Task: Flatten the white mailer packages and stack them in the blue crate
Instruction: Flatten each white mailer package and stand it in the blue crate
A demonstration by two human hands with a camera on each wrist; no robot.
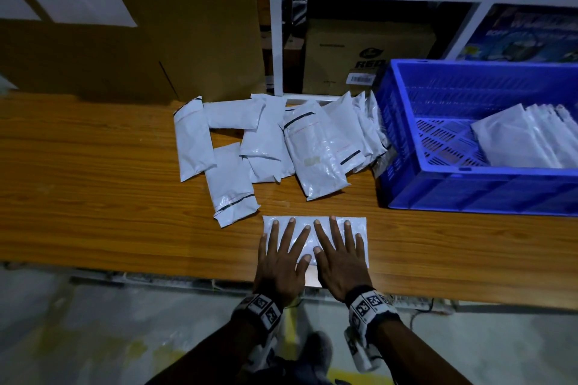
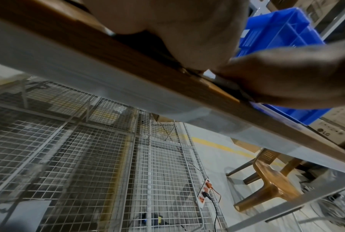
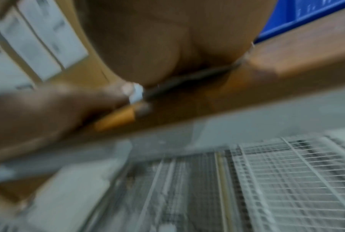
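Observation:
A white mailer package point(image 1: 312, 223) lies flat near the front edge of the wooden table point(image 1: 93, 181). Both hands press down on it side by side with spread, straight fingers: my left hand point(image 1: 283, 251) on its left half, my right hand point(image 1: 339, 251) on its right half. A loose pile of white mailers point(image 1: 269, 141) sits behind it. The blue crate point(image 1: 469, 191) stands at the right with several mailers point(image 1: 525, 141) stacked inside. In the wrist views only my left palm point(image 2: 177, 23), my right palm point(image 3: 157, 39) and the table edge show; the right wrist view is blurred.
Large cardboard boxes point(image 1: 125, 40) stand behind the table at left. A white shelving frame point(image 1: 275, 40) with boxes stands behind the pile and crate. Under the table are wire mesh racks point(image 2: 68, 157), a power strip point(image 2: 204, 193) and a brown plastic chair point(image 2: 266, 180).

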